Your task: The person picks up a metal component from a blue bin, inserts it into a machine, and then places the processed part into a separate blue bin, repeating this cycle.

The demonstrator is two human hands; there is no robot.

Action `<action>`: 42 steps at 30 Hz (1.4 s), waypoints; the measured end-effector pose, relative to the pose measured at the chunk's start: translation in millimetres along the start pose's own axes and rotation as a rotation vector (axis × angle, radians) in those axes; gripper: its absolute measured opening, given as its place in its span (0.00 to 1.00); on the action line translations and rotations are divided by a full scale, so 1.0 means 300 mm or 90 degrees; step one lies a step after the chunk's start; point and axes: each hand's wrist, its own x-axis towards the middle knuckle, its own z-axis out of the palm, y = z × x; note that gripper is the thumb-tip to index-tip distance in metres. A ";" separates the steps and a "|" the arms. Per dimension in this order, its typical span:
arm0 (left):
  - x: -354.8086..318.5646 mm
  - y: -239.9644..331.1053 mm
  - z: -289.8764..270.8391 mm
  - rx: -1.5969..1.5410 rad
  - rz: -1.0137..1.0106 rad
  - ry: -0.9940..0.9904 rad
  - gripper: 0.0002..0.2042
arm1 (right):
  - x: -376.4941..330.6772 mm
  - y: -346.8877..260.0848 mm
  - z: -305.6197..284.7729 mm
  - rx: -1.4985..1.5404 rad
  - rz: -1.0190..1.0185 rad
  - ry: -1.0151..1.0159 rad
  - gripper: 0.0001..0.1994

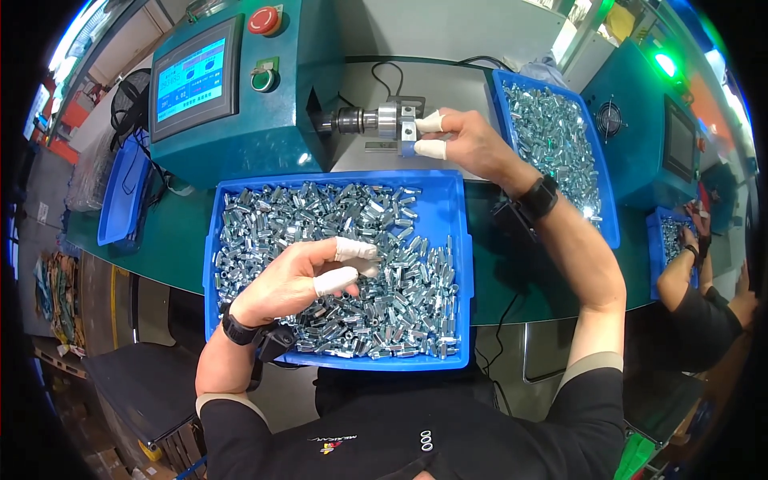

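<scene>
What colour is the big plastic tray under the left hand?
Blue: the big plastic tray, in the head view.

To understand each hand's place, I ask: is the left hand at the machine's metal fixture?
No, the left hand is over the blue tray of metal parts; the right hand is at the fixture.

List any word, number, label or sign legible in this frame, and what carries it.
I describe lettering without copying it.
Touchscreen on teal machine: lines and figures on blue; the smallest too tiny to read.
Black shirt: chest lettering and a stacked-ring emblem.
Second machine's screen, right: nothing readable.
</scene>
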 end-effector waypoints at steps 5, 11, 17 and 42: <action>0.004 0.005 0.001 0.004 0.005 0.000 0.21 | -0.004 0.051 0.010 0.048 -0.053 0.018 0.19; 0.002 -0.014 -0.006 -0.028 0.002 0.016 0.21 | -0.013 0.066 0.029 0.097 -0.030 0.040 0.19; -0.003 -0.014 -0.015 -0.022 0.003 0.026 0.21 | -0.007 0.069 0.026 0.150 -0.019 0.025 0.19; -0.010 0.016 0.001 0.048 0.030 0.033 0.19 | -0.024 0.011 -0.064 0.177 0.201 0.102 0.16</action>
